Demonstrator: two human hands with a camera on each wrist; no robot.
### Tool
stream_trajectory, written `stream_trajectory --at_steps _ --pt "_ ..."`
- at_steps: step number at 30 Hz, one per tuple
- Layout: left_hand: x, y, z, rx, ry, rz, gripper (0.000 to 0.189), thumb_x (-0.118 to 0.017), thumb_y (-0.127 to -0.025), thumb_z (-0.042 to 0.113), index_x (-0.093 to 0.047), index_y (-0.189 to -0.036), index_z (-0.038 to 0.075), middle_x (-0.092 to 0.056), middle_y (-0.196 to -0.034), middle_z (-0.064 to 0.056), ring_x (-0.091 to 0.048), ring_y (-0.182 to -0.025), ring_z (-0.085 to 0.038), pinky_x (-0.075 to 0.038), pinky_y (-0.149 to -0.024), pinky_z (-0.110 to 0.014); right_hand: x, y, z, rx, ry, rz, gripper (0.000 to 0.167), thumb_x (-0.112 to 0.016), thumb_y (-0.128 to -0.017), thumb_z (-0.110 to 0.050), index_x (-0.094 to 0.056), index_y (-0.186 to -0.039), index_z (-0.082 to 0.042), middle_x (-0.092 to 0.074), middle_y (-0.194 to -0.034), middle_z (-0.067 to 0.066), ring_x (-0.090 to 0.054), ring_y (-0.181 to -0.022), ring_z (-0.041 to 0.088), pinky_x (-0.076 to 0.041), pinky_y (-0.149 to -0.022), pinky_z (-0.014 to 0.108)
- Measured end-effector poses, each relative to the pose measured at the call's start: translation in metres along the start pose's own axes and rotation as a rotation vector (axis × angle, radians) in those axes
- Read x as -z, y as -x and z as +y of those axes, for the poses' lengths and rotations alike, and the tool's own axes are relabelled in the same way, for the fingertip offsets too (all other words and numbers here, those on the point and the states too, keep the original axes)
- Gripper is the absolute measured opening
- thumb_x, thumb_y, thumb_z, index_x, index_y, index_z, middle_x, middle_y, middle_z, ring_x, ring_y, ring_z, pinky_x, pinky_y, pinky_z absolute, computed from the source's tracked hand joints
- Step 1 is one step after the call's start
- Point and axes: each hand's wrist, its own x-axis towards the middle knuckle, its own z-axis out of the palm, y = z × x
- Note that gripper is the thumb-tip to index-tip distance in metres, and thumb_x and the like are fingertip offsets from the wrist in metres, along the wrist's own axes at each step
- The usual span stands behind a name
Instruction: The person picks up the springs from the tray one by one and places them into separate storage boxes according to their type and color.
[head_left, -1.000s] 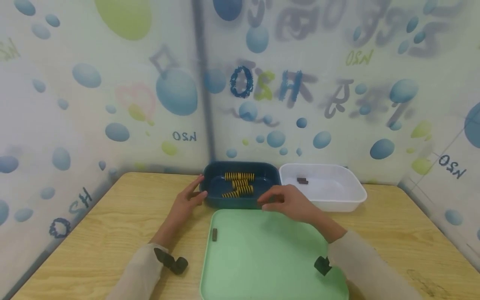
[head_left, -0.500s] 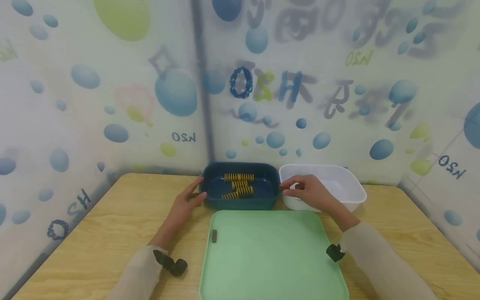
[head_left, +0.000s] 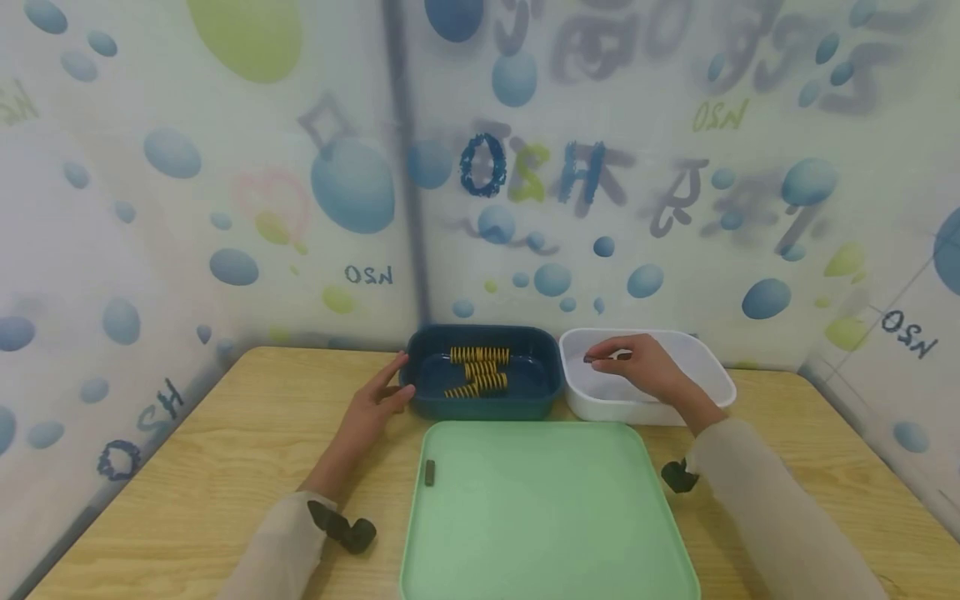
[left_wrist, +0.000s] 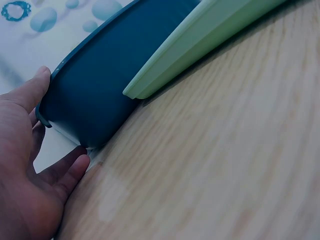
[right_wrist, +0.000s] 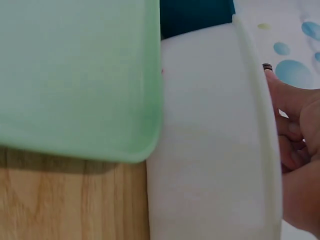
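Note:
My left hand (head_left: 375,400) rests against the left side of a dark blue tub (head_left: 480,408), its fingers loosely spread. In the left wrist view, fingertips touch the blue tub's rim and lower wall. Several yellow coil springs (head_left: 480,355) lie inside the tub. Over the white tub (head_left: 682,411), my right hand (head_left: 648,367) pinches a small dark brown bar (right_wrist: 267,66) between thumb and finger. A similar dark brown bar (head_left: 430,472) lies on the left edge of the green tray (head_left: 540,508). Part of the white tub's inside is hidden behind the right hand.
The green tray lies in front of both tubs on a wooden table (head_left: 255,417). The tubs stand side by side near the back, close to a patterned curtain (head_left: 517,283) that rises behind and beside the table.
My right hand has moved right, from the front of the blue tub to over the white one, and now pinches a dark brown bar. The left hand has stayed at the blue tub.

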Motion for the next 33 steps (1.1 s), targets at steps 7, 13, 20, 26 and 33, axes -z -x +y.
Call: stream_trajectory --at_steps 7,13,20,26,33 --pt "0.000 0.001 -0.003 -0.008 0.002 0.008 0.058 -0.061 -0.096 0.028 -0.038 -0.148 0.017 -0.030 -0.154 0.000 -0.052 -0.119 -0.031 -0.048 -0.083 -0.029 -0.004 -0.007 0.010 -0.065 0.082 -0.005 0.024 -0.073 -0.087 -0.021 -0.073 -0.108 -0.010 -0.070 -0.105 0.005 -0.059 -0.104 0.024 -0.046 -0.091 0.045" --pt "-0.001 0.003 -0.003 -0.009 0.026 0.010 0.058 -0.061 -0.095 0.026 -0.039 -0.147 0.016 -0.030 -0.154 -0.001 -0.052 -0.119 -0.032 -0.049 -0.082 -0.029 -0.008 -0.014 0.019 -0.079 0.075 -0.028 0.022 -0.073 -0.086 -0.014 -0.073 -0.106 -0.005 -0.071 -0.101 0.006 -0.059 -0.103 0.027 -0.047 -0.089 0.044" --pt "-0.001 0.008 0.020 0.025 0.055 -0.022 0.058 -0.060 -0.096 0.019 -0.036 -0.148 0.009 -0.027 -0.155 -0.005 -0.049 -0.121 -0.035 -0.047 -0.085 -0.029 -0.012 -0.019 0.024 -0.114 0.108 -0.071 0.016 -0.071 -0.085 -0.006 -0.075 -0.101 -0.005 -0.072 -0.096 0.004 -0.061 -0.098 0.024 -0.046 -0.085 0.037" --pt "-0.001 0.002 0.002 0.010 0.042 -0.008 0.057 -0.060 -0.096 0.025 -0.037 -0.148 0.017 -0.028 -0.155 0.001 -0.050 -0.121 -0.033 -0.047 -0.085 -0.029 -0.018 -0.024 0.024 -0.134 0.146 -0.112 0.015 -0.072 -0.084 -0.007 -0.075 -0.099 -0.005 -0.072 -0.094 0.005 -0.060 -0.091 0.021 -0.045 -0.083 0.035" --pt "0.001 0.000 -0.003 0.017 0.028 0.000 0.057 -0.061 -0.095 0.031 -0.040 -0.147 0.023 -0.030 -0.153 0.008 -0.051 -0.121 -0.029 -0.047 -0.087 -0.036 -0.022 -0.029 0.027 -0.116 0.208 -0.147 0.013 -0.073 -0.083 -0.008 -0.076 -0.096 -0.006 -0.072 -0.091 0.003 -0.059 -0.087 0.019 -0.044 -0.080 0.033"
